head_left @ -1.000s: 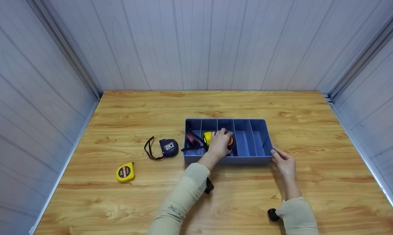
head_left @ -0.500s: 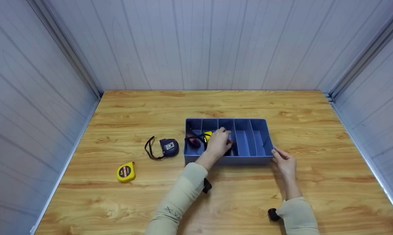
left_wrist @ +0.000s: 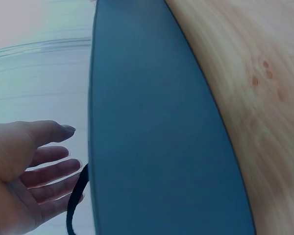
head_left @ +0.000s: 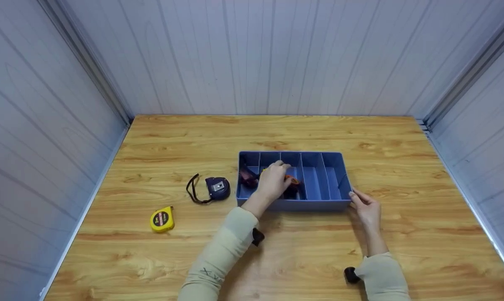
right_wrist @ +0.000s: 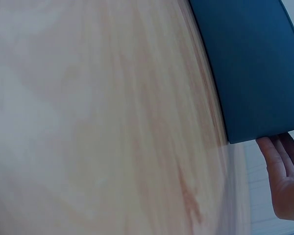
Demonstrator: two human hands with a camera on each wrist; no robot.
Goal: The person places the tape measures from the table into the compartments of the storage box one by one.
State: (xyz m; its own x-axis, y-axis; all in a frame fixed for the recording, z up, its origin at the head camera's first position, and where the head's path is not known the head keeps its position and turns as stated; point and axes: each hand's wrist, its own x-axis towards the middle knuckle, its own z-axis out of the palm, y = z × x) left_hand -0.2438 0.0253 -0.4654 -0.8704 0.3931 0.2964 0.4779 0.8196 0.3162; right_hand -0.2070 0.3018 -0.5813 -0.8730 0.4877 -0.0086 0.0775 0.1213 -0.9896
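My left hand [head_left: 272,180] reaches into the blue divided box [head_left: 314,205], over its second compartment from the left. A bit of a yellow tape measure [head_left: 264,170] shows behind it, mostly hidden. In the left wrist view the fingers [left_wrist: 54,171] are loosely bent with nothing visible between them, beside a black strap [left_wrist: 77,198]. An orange and dark tape measure [head_left: 292,182] lies in the third compartment. A dark reddish tape measure [head_left: 248,179] lies in the first. My right hand [head_left: 367,211] holds the box's right end, thumb at the rim, fingers along the outer wall.
A dark blue tape measure [head_left: 218,188] with a looped wrist strap lies left of the box. Further left and nearer is a yellow tape measure [head_left: 162,219]. White panel walls [head_left: 252,58] enclose the wooden table [head_left: 172,271] at the back and sides.
My left hand has shifted left, uncovering the orange tape measure and covering most of the yellow one. The black strap no longer hangs over the box's left front. The right hand stays put.
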